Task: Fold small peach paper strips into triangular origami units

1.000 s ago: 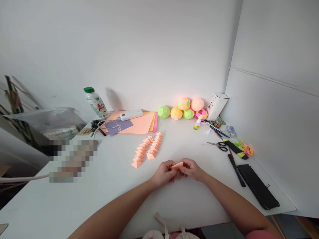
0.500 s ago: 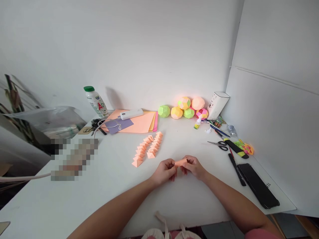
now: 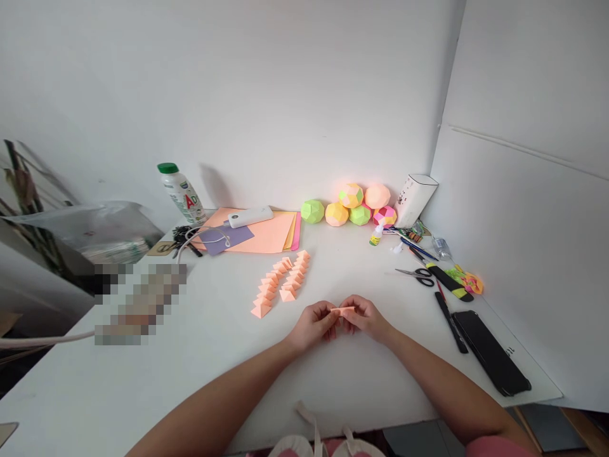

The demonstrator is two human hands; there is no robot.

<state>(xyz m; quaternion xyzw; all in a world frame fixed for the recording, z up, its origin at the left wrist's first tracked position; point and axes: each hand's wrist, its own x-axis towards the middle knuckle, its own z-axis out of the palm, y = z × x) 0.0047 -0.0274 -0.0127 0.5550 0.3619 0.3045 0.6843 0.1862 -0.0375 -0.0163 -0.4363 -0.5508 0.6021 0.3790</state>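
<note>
A small folded piece of orange paper point(image 3: 343, 309) is pinched between both of my hands just above the white table point(image 3: 190, 355). My left hand point(image 3: 314, 325) grips its left end with curled fingers. My right hand point(image 3: 365, 317) grips the right end the same way. Just beyond my left hand lie two rows of folded orange paper units point(image 3: 281, 284).
Coloured paper sheets point(image 3: 266, 233) with a white power bank point(image 3: 250, 217) lie at the back, beside a green-capped bottle point(image 3: 179, 192). Several paper balls point(image 3: 352, 208) and a white box point(image 3: 413, 200) stand by the wall. Scissors point(image 3: 417, 275), pens and a black phone point(image 3: 490, 359) lie at the right.
Both hands have lifted slightly and turned the orange paper piece, which now shows edge-on as a thin strip. Everything else on the table is unmoved.
</note>
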